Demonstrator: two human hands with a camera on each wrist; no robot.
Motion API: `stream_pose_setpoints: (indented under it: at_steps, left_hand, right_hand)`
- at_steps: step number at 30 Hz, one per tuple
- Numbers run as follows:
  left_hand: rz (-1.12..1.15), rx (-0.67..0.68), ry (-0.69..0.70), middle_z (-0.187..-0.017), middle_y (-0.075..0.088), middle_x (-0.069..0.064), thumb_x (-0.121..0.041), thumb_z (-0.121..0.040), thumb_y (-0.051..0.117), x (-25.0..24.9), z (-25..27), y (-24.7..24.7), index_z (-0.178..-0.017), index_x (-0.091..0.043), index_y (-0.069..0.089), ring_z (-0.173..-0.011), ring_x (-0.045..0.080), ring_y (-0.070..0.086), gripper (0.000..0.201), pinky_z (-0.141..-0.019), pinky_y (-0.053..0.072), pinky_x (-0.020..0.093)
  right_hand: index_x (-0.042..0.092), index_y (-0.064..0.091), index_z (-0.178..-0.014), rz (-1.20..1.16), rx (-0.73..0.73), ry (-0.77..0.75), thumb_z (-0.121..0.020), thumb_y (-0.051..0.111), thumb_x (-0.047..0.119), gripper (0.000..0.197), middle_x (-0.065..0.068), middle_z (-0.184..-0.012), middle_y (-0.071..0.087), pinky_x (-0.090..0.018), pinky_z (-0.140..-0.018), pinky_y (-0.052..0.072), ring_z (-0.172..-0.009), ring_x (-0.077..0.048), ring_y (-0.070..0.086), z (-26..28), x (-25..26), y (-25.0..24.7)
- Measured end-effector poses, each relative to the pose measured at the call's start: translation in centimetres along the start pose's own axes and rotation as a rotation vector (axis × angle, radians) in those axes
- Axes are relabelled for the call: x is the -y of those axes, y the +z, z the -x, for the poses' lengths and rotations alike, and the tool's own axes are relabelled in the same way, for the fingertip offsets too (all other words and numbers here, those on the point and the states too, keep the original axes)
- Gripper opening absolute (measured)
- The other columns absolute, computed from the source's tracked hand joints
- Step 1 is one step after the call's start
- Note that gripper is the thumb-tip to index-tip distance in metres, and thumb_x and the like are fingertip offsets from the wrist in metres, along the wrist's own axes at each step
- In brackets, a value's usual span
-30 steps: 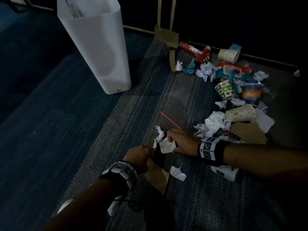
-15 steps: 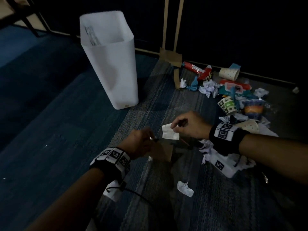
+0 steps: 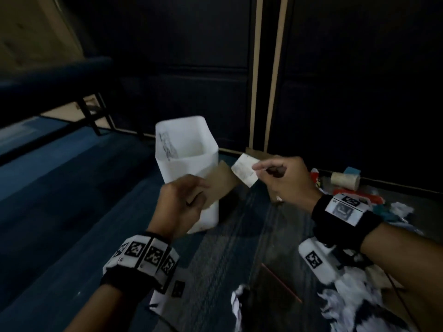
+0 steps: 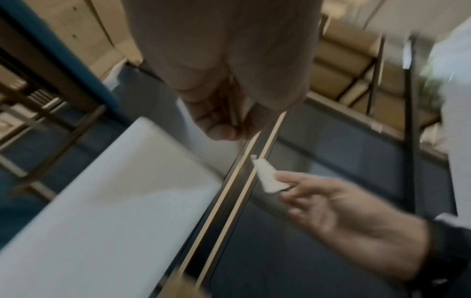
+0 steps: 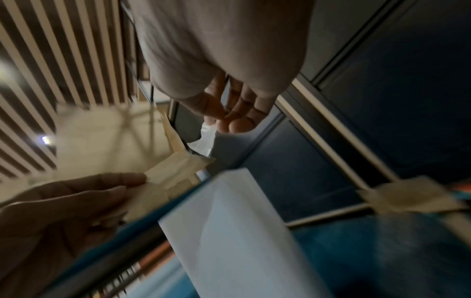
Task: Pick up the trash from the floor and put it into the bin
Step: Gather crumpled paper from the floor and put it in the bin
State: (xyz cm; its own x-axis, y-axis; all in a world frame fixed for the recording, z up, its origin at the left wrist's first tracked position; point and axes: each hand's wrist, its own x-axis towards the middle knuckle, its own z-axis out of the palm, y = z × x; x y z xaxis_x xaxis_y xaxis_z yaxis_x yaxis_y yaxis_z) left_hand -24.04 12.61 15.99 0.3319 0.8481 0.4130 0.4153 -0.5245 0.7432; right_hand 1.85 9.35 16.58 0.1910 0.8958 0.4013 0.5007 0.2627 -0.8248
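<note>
The white plastic bin [image 3: 176, 172] stands open on the blue carpet by the dark wall. My left hand [image 3: 201, 190] grips a brown cardboard piece [image 3: 221, 180] held up in front of the bin's right wall. My right hand [image 3: 259, 167] pinches a small white paper slip [image 3: 245, 170] just right of the bin's rim, level with it. The left wrist view shows the right hand [image 4: 282, 181] pinching the slip [image 4: 266, 176] beside the bin [image 4: 102, 201]. In the right wrist view the left hand [image 5: 132, 183] holds the cardboard [image 5: 173, 177] above the bin [image 5: 229, 221].
Loose trash lies on the floor at the right: a paper cup [image 3: 345, 180], colourful wrappers [image 3: 354, 198], crumpled white paper [image 3: 354, 307] and a red straw [image 3: 280, 281]. A blue-topped piece of furniture on black legs [image 3: 48, 75] stands at the left.
Both hands have lifted from the floor up to the bin's rim, the left carrying the cardboard and the right the paper slip. The head view has risen with them.
</note>
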Motion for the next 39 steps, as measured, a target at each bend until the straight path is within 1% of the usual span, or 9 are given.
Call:
stream_pose_setpoints:
  at_steps: [3,6,8,12,15,21,29,33,39]
  left_hand:
    - [0.022,-0.153,0.038,-0.093,0.070,-0.008,-0.002,-0.080,0.069,-1.6,-2.6,-2.2,-0.099,-0.015,0.067,-0.080,0.002,0.067,0.023,-0.071,0.055,0.019]
    - [-0.066,-0.269,-0.031,-0.093,0.067,-0.009,-0.020,-0.080,0.074,-1.9,-5.4,-3.8,-0.104,-0.020,0.065,-0.080,0.005,0.066,0.025,-0.070,0.055,0.019]
    - [-0.079,-0.264,-0.128,-0.096,0.070,-0.001,-0.033,-0.077,0.072,-1.1,-7.5,-4.5,-0.108,-0.024,0.065,-0.083,0.020,0.069,0.033,-0.075,0.059,0.036]
    - [-0.082,-0.155,-0.266,-0.109,0.068,0.003,-0.030,-0.079,0.070,-0.7,-10.2,-4.9,-0.121,-0.020,0.061,-0.073,0.019,0.072,0.044,-0.065,0.060,0.034]
    - [-0.031,-0.123,-0.341,-0.127,0.057,0.000,-0.020,-0.085,0.069,-0.5,-10.4,-4.6,-0.136,-0.019,0.049,-0.061,0.015,0.072,0.054,-0.061,0.060,0.030]
    - [-0.152,-0.193,-0.099,-0.091,0.070,-0.011,-0.021,-0.083,0.071,-1.0,-6.7,-2.2,-0.094,-0.022,0.069,-0.058,0.009,0.067,0.012,-0.066,0.058,0.033]
    - [-0.166,0.292,-0.032,-0.071,0.070,-0.009,-0.009,-0.078,0.067,-0.2,1.9,6.3,-0.072,-0.021,0.073,-0.061,0.003,0.061,0.015,-0.059,0.039,0.002]
    - [-0.141,0.598,-0.064,-0.070,0.067,-0.008,-0.012,-0.069,0.058,1.8,7.4,10.8,-0.071,-0.022,0.069,-0.065,0.004,0.061,0.015,-0.063,0.046,0.018]
    - [-0.397,0.859,-0.246,-0.110,0.060,-0.002,-0.045,-0.071,0.052,5.7,12.9,14.3,-0.093,-0.032,0.069,-0.103,0.019,0.058,0.031,-0.088,0.051,0.039]
  right_hand:
    - [0.012,0.075,-0.100,-0.086,-0.078,-0.029,-0.087,0.058,-0.004,0.026,-0.004,-0.088,0.072,-0.019,-0.062,0.051,-0.071,-0.014,0.066,-3.4,3.1,1.3]
    - [0.009,0.074,-0.103,-0.112,-0.097,-0.071,-0.086,0.054,-0.008,0.032,-0.001,-0.083,0.068,-0.015,-0.057,0.047,-0.061,-0.001,0.062,-6.2,5.0,3.5]
    - [0.014,0.074,-0.105,-0.109,-0.064,-0.052,-0.085,0.053,-0.005,0.034,0.004,-0.083,0.068,-0.014,-0.058,0.045,-0.062,0.002,0.060,-7.7,5.3,5.5]
    - [0.016,0.066,-0.120,-0.098,0.100,0.030,-0.082,0.051,-0.005,0.046,-0.004,-0.116,0.066,-0.033,-0.091,0.055,-0.099,-0.016,0.067,-9.2,5.0,8.1]
    - [0.017,0.062,-0.125,-0.059,0.153,0.048,-0.083,0.050,-0.006,0.049,-0.007,-0.125,0.062,-0.034,-0.097,0.052,-0.109,-0.018,0.064,-8.9,4.5,8.2]
    - [0.015,0.071,-0.108,-0.035,0.104,-0.013,-0.084,0.058,-0.001,0.032,0.003,-0.106,0.071,-0.029,-0.086,0.057,-0.092,-0.008,0.068,-6.3,2.2,5.7]
    - [0.012,0.073,-0.100,0.161,0.500,0.135,-0.086,0.068,0.011,0.015,0.002,-0.097,0.073,-0.014,-0.076,0.051,-0.088,-0.004,0.066,5.7,-3.1,1.8]
    - [0.013,0.073,-0.103,0.229,0.698,0.305,-0.087,0.068,0.014,0.016,0.000,-0.101,0.073,-0.009,-0.072,0.045,-0.085,-0.001,0.063,13.0,-6.6,0.5]
    - [0.019,0.068,-0.112,0.290,0.948,0.348,-0.085,0.069,0.022,0.027,0.001,-0.103,0.071,-0.018,-0.071,0.051,-0.084,-0.013,0.066,21.1,-8.6,0.5]
